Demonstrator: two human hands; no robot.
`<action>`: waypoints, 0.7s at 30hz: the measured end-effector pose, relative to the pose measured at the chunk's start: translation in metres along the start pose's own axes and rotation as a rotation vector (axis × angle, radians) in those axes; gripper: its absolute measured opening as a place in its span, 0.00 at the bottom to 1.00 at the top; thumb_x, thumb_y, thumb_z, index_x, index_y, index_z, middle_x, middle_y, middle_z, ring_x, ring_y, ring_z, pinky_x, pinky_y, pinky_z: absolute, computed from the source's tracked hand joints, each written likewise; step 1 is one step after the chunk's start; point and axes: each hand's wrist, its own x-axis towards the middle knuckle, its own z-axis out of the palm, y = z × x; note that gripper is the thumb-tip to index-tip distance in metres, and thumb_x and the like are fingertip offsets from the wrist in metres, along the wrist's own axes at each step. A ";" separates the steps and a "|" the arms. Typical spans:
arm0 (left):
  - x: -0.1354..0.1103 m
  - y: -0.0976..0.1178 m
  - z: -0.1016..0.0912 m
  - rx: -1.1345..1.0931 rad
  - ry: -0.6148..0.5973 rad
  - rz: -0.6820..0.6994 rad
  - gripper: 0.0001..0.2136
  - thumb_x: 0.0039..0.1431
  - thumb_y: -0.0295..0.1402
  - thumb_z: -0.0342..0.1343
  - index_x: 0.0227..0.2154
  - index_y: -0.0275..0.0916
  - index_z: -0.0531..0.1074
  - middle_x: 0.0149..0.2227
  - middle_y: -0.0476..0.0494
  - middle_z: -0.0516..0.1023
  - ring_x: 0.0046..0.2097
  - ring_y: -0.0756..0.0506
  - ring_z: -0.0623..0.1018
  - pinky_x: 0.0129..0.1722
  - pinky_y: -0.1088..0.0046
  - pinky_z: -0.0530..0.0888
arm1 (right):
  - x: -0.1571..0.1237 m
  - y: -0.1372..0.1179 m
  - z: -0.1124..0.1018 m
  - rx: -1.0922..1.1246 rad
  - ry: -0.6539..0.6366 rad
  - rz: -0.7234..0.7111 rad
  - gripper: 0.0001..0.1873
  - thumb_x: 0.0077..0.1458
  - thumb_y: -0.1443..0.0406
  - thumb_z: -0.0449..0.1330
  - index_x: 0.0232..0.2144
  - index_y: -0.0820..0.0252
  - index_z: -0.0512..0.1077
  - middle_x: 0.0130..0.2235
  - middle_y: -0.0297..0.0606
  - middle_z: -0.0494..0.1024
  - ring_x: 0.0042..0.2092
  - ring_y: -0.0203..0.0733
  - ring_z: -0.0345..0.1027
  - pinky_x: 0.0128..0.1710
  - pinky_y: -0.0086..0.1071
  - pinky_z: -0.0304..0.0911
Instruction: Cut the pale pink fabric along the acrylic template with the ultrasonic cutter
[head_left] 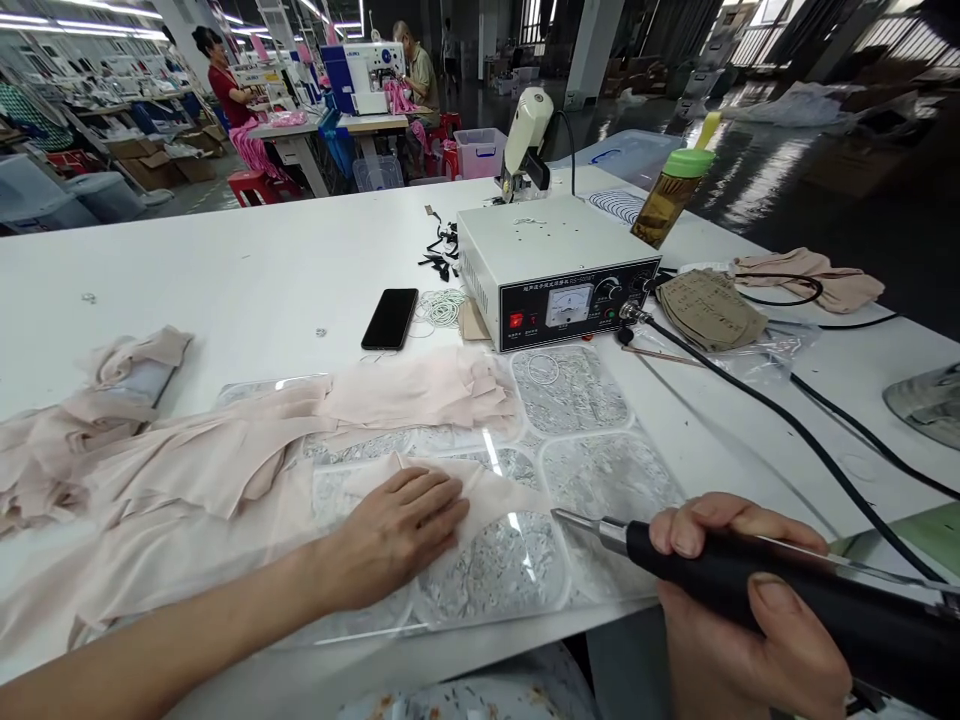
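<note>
1. Pressing flat on fabric (484,495) with left hand (397,530), grip wide, fingers spread, over clear mat (592,480).
2. Clasping tool (832,600) in right hand (742,650), grip closed round its black handle, metal tip just above mat, near fabric.
3. Behind on tabletop (225,260): control box (555,260), phone (390,318) beside.

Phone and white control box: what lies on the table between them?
In the head view, a loose coil of white cord lies beside the phone, then a small brown card by the control box.
</note>
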 end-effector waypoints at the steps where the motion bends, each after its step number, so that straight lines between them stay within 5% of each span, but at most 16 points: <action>1: -0.001 -0.006 -0.002 -0.017 -0.020 0.033 0.12 0.69 0.28 0.47 0.50 0.33 0.70 0.49 0.36 0.76 0.51 0.41 0.75 0.51 0.60 0.74 | -0.002 -0.002 0.000 0.002 -0.009 0.009 0.08 0.44 0.64 0.61 0.29 0.57 0.67 0.28 0.32 0.67 0.25 0.35 0.61 0.22 0.33 0.64; 5: -0.003 -0.023 -0.012 -0.071 -0.059 0.102 0.12 0.68 0.27 0.46 0.50 0.35 0.71 0.51 0.37 0.76 0.53 0.42 0.75 0.54 0.59 0.73 | -0.011 -0.011 -0.002 0.014 -0.070 0.102 0.08 0.47 0.62 0.61 0.30 0.58 0.67 0.29 0.33 0.66 0.26 0.34 0.61 0.23 0.32 0.64; 10: 0.004 -0.010 -0.002 -0.086 0.014 0.040 0.14 0.69 0.28 0.47 0.54 0.33 0.68 0.53 0.35 0.74 0.57 0.41 0.72 0.56 0.57 0.72 | -0.010 -0.012 -0.002 0.043 -0.017 0.073 0.09 0.46 0.61 0.61 0.31 0.57 0.68 0.29 0.33 0.65 0.26 0.34 0.60 0.24 0.32 0.65; 14: 0.010 -0.006 0.005 -0.035 -0.052 0.051 0.16 0.70 0.31 0.45 0.56 0.32 0.66 0.58 0.34 0.69 0.61 0.39 0.69 0.58 0.54 0.70 | -0.005 -0.007 -0.003 0.052 -0.093 0.024 0.08 0.47 0.62 0.60 0.33 0.56 0.69 0.29 0.32 0.66 0.26 0.34 0.61 0.24 0.32 0.66; 21: 0.004 -0.017 -0.011 -0.111 -0.131 0.149 0.14 0.69 0.27 0.45 0.53 0.34 0.70 0.57 0.37 0.71 0.62 0.41 0.67 0.59 0.58 0.69 | -0.021 -0.020 -0.006 0.038 -0.210 0.181 0.08 0.54 0.59 0.59 0.35 0.55 0.68 0.30 0.34 0.66 0.27 0.34 0.62 0.24 0.31 0.66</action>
